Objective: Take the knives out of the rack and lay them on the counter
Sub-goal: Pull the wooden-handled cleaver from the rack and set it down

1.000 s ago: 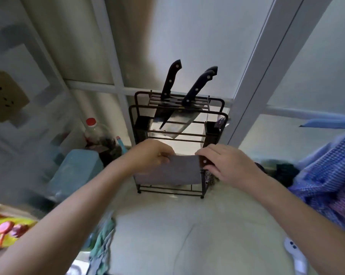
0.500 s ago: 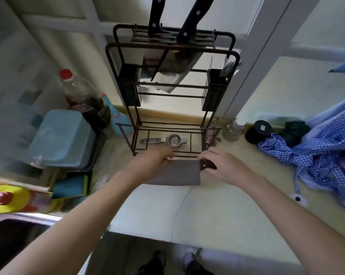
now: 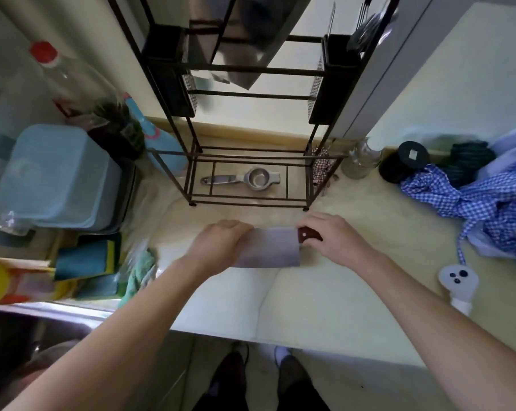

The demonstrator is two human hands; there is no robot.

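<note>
On worktop, near edge: both hands on one cleaver, blade flat/low over worktop; can't tell if touching.
L hand: grip closed over blade's far-left end.
R hand: grip closed on dark red handle.
Just behind: rack, black wire, standing on worktop; metal squeezer lying in its base.
Rack upper part: wide blade hanging in slots, handles out of frame.
Far R: blue check cloth.
Far L: blue tub, bottle w/ red cap.
</note>
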